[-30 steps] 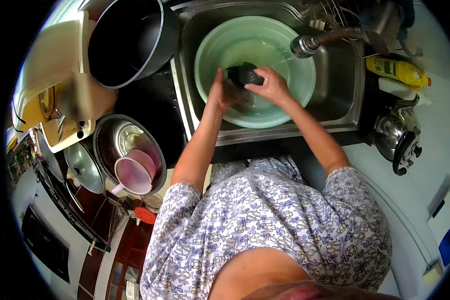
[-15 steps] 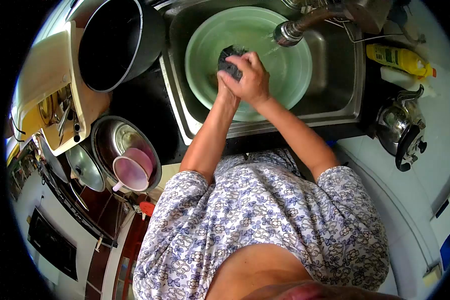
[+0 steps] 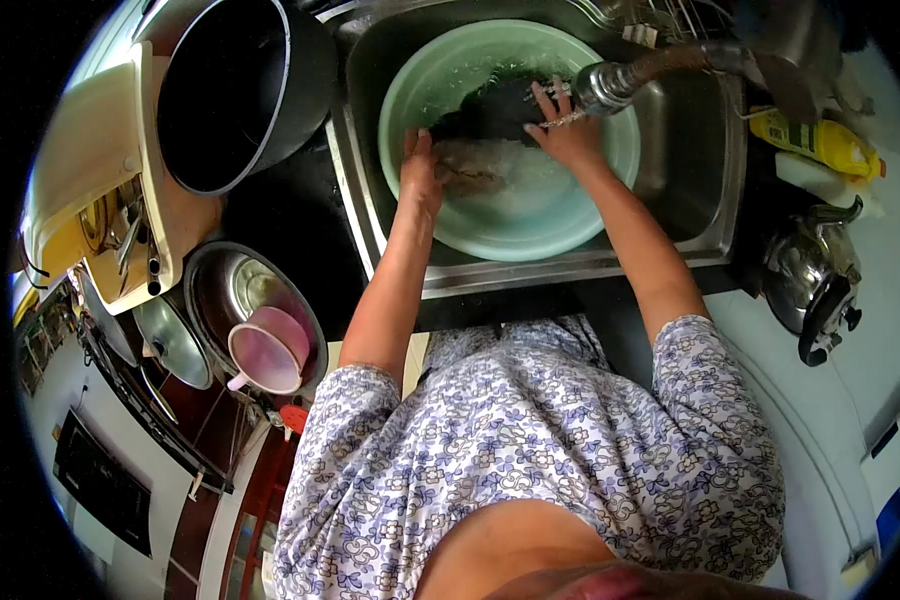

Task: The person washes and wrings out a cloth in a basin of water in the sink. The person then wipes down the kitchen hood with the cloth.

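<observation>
A dark cloth-like thing [image 3: 495,105] lies spread in the water of a green basin [image 3: 610,190], which stands in a steel sink. At its left edge is my left hand [image 3: 420,170], partly in the basin, its fingertips by the dark material; whether they grip it is unclear. My right hand [image 3: 567,130] has its fingers spread at the right edge of the dark thing, under the tap [image 3: 605,88], and water runs over the fingers.
Left of the sink stand a large dark pot [image 3: 310,95], a cream rack with utensils [image 3: 160,215] and a metal bowl [image 3: 205,270] holding a pink cup [image 3: 267,352]. A yellow bottle [image 3: 815,140] and a steel kettle [image 3: 805,265] are at the right.
My hands were together squeezing the dark thing into a bundle. Now they are apart, and it is spread wide in the water. My right hand has moved right, under the tap.
</observation>
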Tool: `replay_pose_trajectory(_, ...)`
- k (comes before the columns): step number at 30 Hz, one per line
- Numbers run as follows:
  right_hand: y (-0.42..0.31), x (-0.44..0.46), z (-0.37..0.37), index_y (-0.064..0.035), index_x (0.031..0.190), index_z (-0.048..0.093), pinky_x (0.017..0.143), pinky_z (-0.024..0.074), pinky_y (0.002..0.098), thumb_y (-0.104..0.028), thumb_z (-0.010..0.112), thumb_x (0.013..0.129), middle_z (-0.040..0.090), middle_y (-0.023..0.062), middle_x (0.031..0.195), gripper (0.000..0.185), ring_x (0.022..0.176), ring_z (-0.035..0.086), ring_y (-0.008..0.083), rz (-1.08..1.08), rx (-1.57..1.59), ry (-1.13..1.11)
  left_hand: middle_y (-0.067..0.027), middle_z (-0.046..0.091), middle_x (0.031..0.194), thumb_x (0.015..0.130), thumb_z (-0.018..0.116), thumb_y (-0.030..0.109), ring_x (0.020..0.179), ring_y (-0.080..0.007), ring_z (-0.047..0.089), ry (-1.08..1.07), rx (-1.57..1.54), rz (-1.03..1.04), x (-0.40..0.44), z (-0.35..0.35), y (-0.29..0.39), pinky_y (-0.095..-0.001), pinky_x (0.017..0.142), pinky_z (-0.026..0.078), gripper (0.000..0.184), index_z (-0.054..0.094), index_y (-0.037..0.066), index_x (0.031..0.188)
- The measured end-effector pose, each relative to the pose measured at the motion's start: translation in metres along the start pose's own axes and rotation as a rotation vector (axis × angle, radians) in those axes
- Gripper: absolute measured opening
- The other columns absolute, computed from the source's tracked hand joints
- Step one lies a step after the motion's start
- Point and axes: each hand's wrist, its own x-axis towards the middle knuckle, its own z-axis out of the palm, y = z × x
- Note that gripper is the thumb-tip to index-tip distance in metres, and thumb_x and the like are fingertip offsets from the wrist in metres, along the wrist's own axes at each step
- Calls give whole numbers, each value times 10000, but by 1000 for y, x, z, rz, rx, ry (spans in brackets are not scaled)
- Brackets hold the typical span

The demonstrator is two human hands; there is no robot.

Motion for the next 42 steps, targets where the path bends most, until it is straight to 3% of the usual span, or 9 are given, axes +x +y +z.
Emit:
replay_pose_trajectory(4, -17, 13, 11, -285, 1378, 109, 943, 295, 560, -456, 492, 827, 81, 136, 1434, 692, 1221, 231, 469, -84, 91, -120, -79, 114, 1440, 866, 430, 467, 1302, -322, 135, -13, 101, 23, 3, 14, 9, -511, 974, 232, 703, 46, 207, 1394)
replay_pose_trajectory(9, -30, 44, -30, -144, 1162, 503, 922, 386, 373, -295, 628, 757, 457, 110, 1245, 450, 1166, 404, 283, 108, 544, -51, -85, 128, 1433, 847, 409, 532, 1292, -333, 151, 3, 168, -15, 10, 40, 9, -529, 970, 243, 714, 82, 203, 1390)
replay_pose_trajectory(16, -90, -108, -168, -140, 928, 623, 622, 475, 327, -188, 666, 704, 581, 78, 817, 233, 715, 585, 254, -353, 1042, 453, -99, 591, 962, 815, 537, 433, 844, -209, 586, -293, -629, -346, -2, 64, 40, -339, 769, 472, 486, 509, 56, 1121)
replay_pose_trajectory(19, -113, -146, -170, -170, 1019, 613, 595, 489, 313, -179, 682, 679, 551, 67, 850, 347, 727, 577, 218, -433, 972, 577, -103, 588, 904, 825, 554, 212, 811, -196, 584, -335, -693, -20, -86, 112, 105, -308, 723, 479, 288, 530, 30, 1048)
replay_pose_trajectory(27, -97, -96, -143, -157, 949, 603, 521, 473, 334, -394, 658, 689, 545, 42, 856, 356, 643, 585, 234, -236, 879, 659, -88, 527, 1070, 778, 572, 445, 1022, -203, 481, -396, -839, 365, -79, 116, 33, -310, 874, 387, 476, 506, 93, 1090)
replay_pose_trajectory(31, -68, -50, -126, -65, 751, 608, 533, 450, 390, -377, 623, 740, 601, 137, 717, 313, 637, 580, 327, 35, 941, 592, -49, 588, 869, 876, 457, 320, 722, -180, 575, 45, -462, 10, -59, 129, 53, -306, 643, 492, 279, 556, 72, 954)
replay_pose_trajectory(34, -40, -26, -88, -69, 765, 615, 503, 437, 388, -341, 580, 783, 609, 105, 698, 274, 595, 579, 318, 22, 745, 577, -66, 586, 959, 881, 461, 364, 845, -160, 562, 68, -353, -49, -73, 141, 69, -300, 765, 454, 386, 535, 34, 1066)
replay_pose_trajectory(38, 5, 7, -17, -141, 1203, 481, 911, 347, 461, -461, 515, 813, 395, 126, 1309, 506, 1192, 375, 322, 215, 734, -169, -141, 426, 1260, 870, 437, 455, 1162, -264, 418, 95, -68, -93, -46, 95, 88, -402, 907, 394, 596, 356, 17, 1266)
replay_pose_trajectory(42, 12, -7, -19, -282, 1369, 191, 1024, 204, 478, -435, 537, 804, 144, 112, 1429, 680, 1275, 205, 355, -114, 205, 61, -148, 196, 1405, 858, 464, 374, 1274, -336, 234, 127, 998, 522, 40, 15, 41, -475, 1000, 260, 596, 216, 193, 1369)
